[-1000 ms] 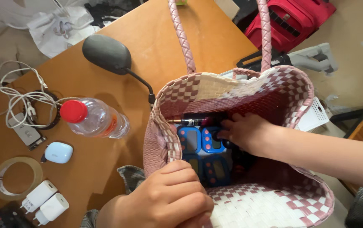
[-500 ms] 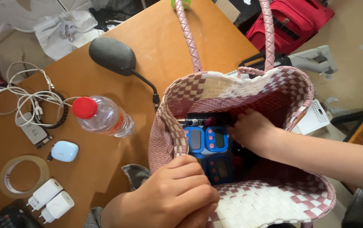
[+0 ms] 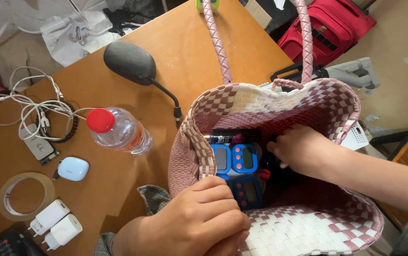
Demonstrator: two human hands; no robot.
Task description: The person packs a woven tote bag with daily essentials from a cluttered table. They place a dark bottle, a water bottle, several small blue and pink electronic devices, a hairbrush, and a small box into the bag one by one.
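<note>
A pink-and-white woven bag [image 3: 261, 97] with two braided handles stands open on the wooden table. My left hand [image 3: 199, 218] is closed on its near rim. My right hand [image 3: 303, 149] reaches in from the right, fingers curled down over dark items at the bottom; whether it grips one is hidden. To the left of that hand lie two blue timers [image 3: 235, 159] side by side. A third blue timer [image 3: 245, 192] sits below them, and a black tube [image 3: 230, 138] lies above them.
On the table [image 3: 185, 52] left of the bag are a clear bottle with a red cap [image 3: 118, 130], a black gooseneck lamp [image 3: 128, 59], tangled white cables [image 3: 33, 111], a tape roll [image 3: 23, 196], a pale blue case [image 3: 72, 169] and two white chargers [image 3: 54, 223]. A red suitcase [image 3: 332, 23] sits beyond.
My right hand has slid to the right inside the bag, off the blue timers and onto the dark items. My left hand keeps its hold on the rim.
</note>
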